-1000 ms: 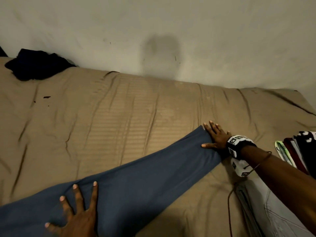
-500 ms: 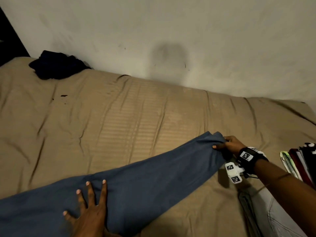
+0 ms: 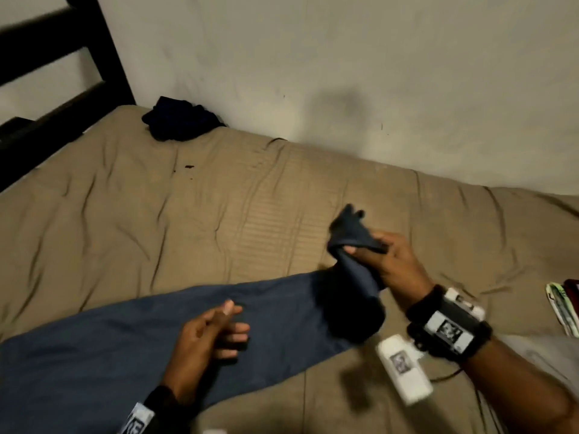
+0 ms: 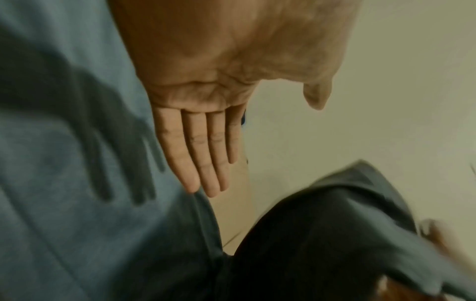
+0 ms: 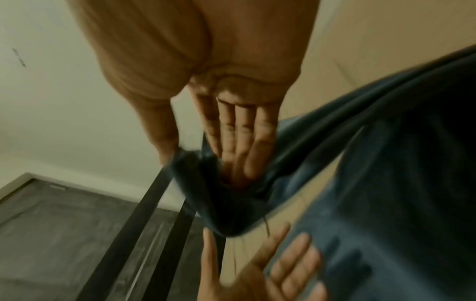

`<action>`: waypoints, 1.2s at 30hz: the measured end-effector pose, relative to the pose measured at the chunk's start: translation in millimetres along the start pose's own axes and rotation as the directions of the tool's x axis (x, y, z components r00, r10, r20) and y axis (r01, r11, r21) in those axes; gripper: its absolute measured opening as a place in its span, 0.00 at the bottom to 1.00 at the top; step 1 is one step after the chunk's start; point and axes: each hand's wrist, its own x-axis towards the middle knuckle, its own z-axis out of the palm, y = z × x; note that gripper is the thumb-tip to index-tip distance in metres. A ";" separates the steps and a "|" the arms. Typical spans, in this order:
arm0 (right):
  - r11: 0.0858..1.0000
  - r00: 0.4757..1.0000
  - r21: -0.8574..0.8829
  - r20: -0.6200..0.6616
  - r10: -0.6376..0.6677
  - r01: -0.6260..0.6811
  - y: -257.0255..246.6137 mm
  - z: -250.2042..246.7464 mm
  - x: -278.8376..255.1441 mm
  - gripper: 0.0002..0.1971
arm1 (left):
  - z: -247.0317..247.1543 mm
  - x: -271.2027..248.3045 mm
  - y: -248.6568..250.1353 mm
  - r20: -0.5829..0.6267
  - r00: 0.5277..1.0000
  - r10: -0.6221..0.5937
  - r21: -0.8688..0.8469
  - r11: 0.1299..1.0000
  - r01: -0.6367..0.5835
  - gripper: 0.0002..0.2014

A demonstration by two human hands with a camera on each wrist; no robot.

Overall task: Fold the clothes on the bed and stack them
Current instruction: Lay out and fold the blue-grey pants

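Blue trousers (image 3: 125, 346) lie lengthwise across the tan bed (image 3: 219, 198). My right hand (image 3: 380, 255) pinches the leg end between thumb and fingers and holds it lifted above the bed. The raised cloth (image 5: 231, 203) hangs folded under the fingers in the right wrist view. My left hand (image 3: 219, 330) hovers just above the middle of the trousers, palm turned inward, fingers straight and holding nothing. In the left wrist view its fingers (image 4: 201, 152) are straight, with the blue cloth (image 4: 64, 163) beneath them.
A dark crumpled garment (image 3: 181, 122) lies at the bed's far left by the wall. A stack of folded clothes (image 3: 564, 305) sits at the right edge. A black bed frame (image 3: 62, 98) stands at the left. Light grey cloth (image 3: 532, 355) lies under my right forearm.
My right hand went from lying flat on the leg end to pinching and lifting it toward the left. My left hand rose off the trousers and turned its palm inward.
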 end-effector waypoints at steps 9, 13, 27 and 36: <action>0.604 0.931 -0.786 0.306 0.200 0.129 124.8 145.1 -82.6 0.42 | -56.1 28.2 -52.1 -0.194 0.976 -0.098 -0.137 0.988 0.071 0.21; 0.384 0.930 -0.916 0.237 0.281 0.117 175.1 114.8 -94.8 0.51 | -66.7 34.1 -54.7 -0.279 0.957 -0.077 -0.011 0.997 0.077 0.08; 0.464 0.931 -0.881 0.245 0.270 0.098 179.8 71.2 -47.9 0.56 | -93.1 33.6 -64.1 -0.324 0.946 0.029 0.293 0.954 0.071 0.25; 0.366 0.883 -0.927 0.234 0.406 0.078 178.8 76.1 -28.6 0.82 | -85.1 16.6 -62.2 -0.241 0.966 0.097 0.608 0.790 0.073 0.55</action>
